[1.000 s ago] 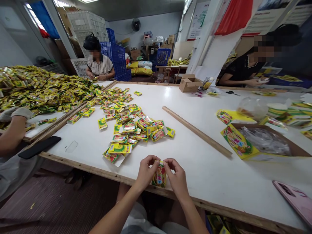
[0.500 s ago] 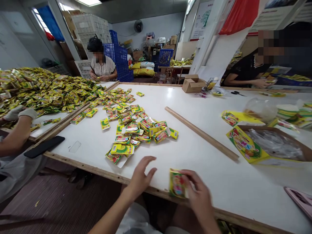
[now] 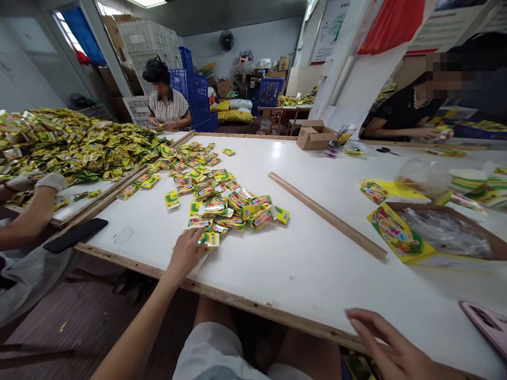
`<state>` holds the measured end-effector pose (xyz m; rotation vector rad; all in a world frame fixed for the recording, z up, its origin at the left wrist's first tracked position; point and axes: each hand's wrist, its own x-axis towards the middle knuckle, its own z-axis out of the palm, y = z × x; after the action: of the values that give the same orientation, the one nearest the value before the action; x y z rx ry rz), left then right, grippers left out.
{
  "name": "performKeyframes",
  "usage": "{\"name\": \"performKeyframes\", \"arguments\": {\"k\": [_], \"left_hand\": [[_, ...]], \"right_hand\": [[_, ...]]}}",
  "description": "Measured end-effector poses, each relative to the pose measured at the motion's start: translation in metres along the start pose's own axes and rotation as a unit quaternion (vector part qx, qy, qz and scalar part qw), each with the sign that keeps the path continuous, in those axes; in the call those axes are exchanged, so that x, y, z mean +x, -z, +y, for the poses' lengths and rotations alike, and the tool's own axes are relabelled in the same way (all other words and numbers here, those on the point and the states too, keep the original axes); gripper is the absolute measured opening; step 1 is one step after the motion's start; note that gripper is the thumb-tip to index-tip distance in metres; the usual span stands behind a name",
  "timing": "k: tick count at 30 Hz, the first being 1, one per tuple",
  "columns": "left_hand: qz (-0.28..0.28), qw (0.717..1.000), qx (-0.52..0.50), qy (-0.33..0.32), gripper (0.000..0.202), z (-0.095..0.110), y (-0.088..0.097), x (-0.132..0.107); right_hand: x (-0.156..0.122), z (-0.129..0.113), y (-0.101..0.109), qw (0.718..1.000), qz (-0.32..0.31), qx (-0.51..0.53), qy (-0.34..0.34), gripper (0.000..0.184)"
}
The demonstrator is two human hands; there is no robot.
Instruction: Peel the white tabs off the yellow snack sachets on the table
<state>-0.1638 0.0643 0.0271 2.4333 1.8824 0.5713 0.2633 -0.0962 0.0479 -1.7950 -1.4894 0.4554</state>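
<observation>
Touching cartons (image 3: 212, 240), the left hand (image 3: 185, 254) lies apart from the plastic-filled box (image 3: 398, 235).

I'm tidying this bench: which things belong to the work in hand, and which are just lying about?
Likely in the job:
small printed boxes
left hand, at the nearest ones

Apparently lying about:
pink phone
scissors
wooden strip

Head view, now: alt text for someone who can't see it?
A person's left hand is over the near end of a pile of small yellow boxes on a white table; the right hand hovers open by the near edge. A wooden strip lies right of the pile.
</observation>
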Motion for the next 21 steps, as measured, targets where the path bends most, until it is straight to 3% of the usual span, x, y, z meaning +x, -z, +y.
{"name": "performKeyframes", "arguments": {"k": [2, 6, 9, 12, 14, 16, 18, 19, 21], "left_hand": [[-0.039, 0.999, 0.009, -0.009, 0.045, -0.003, 0.002, 0.002], [-0.060, 0.998, 0.019, -0.021, 0.034, -0.015, 0.003, 0.002], [-0.004, 1.000, -0.024, -0.012, 0.020, -0.019, 0.006, 0.002], [0.087, 0.982, -0.163, 0.048, 0.023, 0.000, 0.009, -0.001], [0.113, 0.938, -0.317, 0.084, 0.030, 0.028, 0.006, -0.006], [0.065, 0.860, -0.499, 0.082, 0.036, 0.065, -0.005, -0.014], [-0.001, 0.790, -0.608, 0.077, 0.039, 0.101, -0.020, -0.023], [-0.021, 0.769, -0.635, 0.069, 0.037, 0.116, -0.028, -0.028], [-0.057, 0.753, -0.653, 0.047, 0.035, 0.136, -0.041, -0.034]], "right_hand": [[0.009, -0.025, -0.020, 0.998, -0.068, 0.016, 0.007, 0.034], [0.012, -0.052, -0.045, 0.994, -0.096, 0.044, 0.013, 0.033], [0.006, -0.055, -0.053, 0.993, -0.089, 0.079, -0.002, 0.033], [0.001, -0.054, -0.063, 0.991, -0.070, 0.111, -0.032, 0.031], [0.001, -0.055, -0.075, 0.989, -0.053, 0.131, -0.034, 0.031], [0.005, -0.058, -0.093, 0.986, -0.041, 0.163, -0.018, 0.031], [0.011, -0.062, -0.113, 0.978, -0.039, 0.206, 0.007, 0.029], [0.015, -0.063, -0.122, 0.972, -0.040, 0.229, 0.020, 0.030], [0.022, -0.064, -0.136, 0.963, -0.043, 0.263, 0.035, 0.031]]}}
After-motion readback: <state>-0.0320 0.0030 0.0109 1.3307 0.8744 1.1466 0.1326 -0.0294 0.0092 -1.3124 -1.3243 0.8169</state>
